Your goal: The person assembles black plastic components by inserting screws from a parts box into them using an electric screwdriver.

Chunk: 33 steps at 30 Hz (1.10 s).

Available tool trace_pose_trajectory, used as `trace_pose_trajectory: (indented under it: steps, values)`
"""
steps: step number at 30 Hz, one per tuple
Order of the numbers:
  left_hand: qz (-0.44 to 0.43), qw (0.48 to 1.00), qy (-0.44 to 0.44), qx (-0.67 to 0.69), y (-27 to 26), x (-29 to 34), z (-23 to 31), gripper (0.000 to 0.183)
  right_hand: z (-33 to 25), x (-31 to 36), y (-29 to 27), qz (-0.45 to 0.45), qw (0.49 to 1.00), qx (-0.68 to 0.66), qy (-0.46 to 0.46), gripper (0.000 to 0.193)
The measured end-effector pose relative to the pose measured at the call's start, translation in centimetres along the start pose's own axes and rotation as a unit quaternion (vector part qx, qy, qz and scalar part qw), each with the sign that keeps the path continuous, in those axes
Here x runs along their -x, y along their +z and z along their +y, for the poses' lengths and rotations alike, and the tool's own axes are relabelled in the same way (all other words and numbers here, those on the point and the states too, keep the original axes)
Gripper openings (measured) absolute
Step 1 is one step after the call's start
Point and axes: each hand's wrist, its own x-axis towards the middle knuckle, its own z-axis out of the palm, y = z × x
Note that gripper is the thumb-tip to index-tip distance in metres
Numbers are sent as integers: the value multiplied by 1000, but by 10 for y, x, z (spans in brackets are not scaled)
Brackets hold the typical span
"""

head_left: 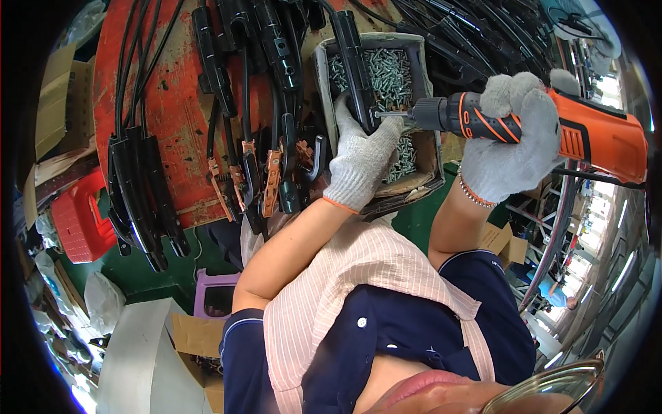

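Note:
My left hand (pixel 360 165), in a pale knitted glove, grips the lower end of a black electrode holder handle (pixel 353 65), which has a cable at its far end. My right hand (pixel 514 148), gloved too, is wrapped round an orange and black cordless drill (pixel 600 134). The drill points left, and its thin bit meets the side of the handle near my left fingertips. Whether a screw sits on the bit is too small to tell. Beneath the handle, a worn cardboard box (pixel 438 148) holds many small silver screws (pixel 389 79).
Several electrode holders with copper-coloured jaws (pixel 272 183) lie on the worn red tabletop (pixel 186 138) at left. More black holders (pixel 141 196) hang over its edge. Black cables and handles (pixel 476 34) pile up behind the drill. A red plastic stool (pixel 83 217) stands at far left.

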Motion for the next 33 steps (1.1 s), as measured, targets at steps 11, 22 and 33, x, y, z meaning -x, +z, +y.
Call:
trace_pose_trajectory:
  steps: [11,22,33]
  values:
    - [-5,1000,-8,-14,-4,-4,-1,80,8,-9,1,-39,996,-67,45,38]
    - [-83,996,15,15,-11,15,8,85,-6,4,-2,-19,996,81,-20,41]
    - [100,982,108,-115,-133,136,118,56,-29,-14,-7,28,982,7,188,43]
